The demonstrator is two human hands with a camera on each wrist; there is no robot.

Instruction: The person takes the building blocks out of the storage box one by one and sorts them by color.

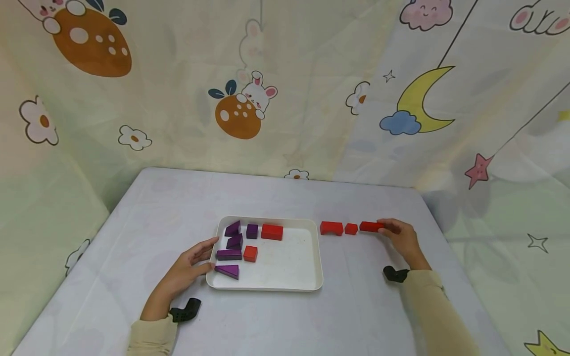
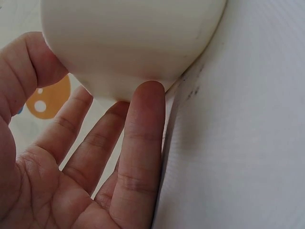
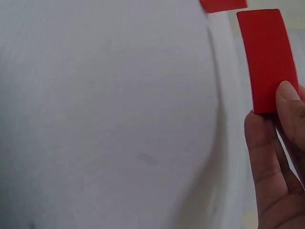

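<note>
While the left hand (image 1: pixel 180 269) rested its spread, fairly straight fingers against the left edge of a white tray (image 1: pixel 289 267), low centre in the head view, the right hand (image 1: pixel 402 241), at lower right, pinched the end of a long red block (image 1: pixel 368 227) between thumb and fingers. Leftward from that block, in a row beside the tray, sat a small red block (image 1: pixel 351 229) and a red arch block (image 1: pixel 331 228). Within the tray's left half lay two purple wedges (image 1: pixel 233 229), a purple bar (image 1: pixel 229 255), a purple triangular block (image 1: pixel 227 271), a purple cube (image 1: pixel 252 231), a red rectangular block (image 1: pixel 272 232) and a red cube (image 1: pixel 251 253). Cartoon-printed fabric (image 1: pixel 178 128) filled the upper frame.
</note>
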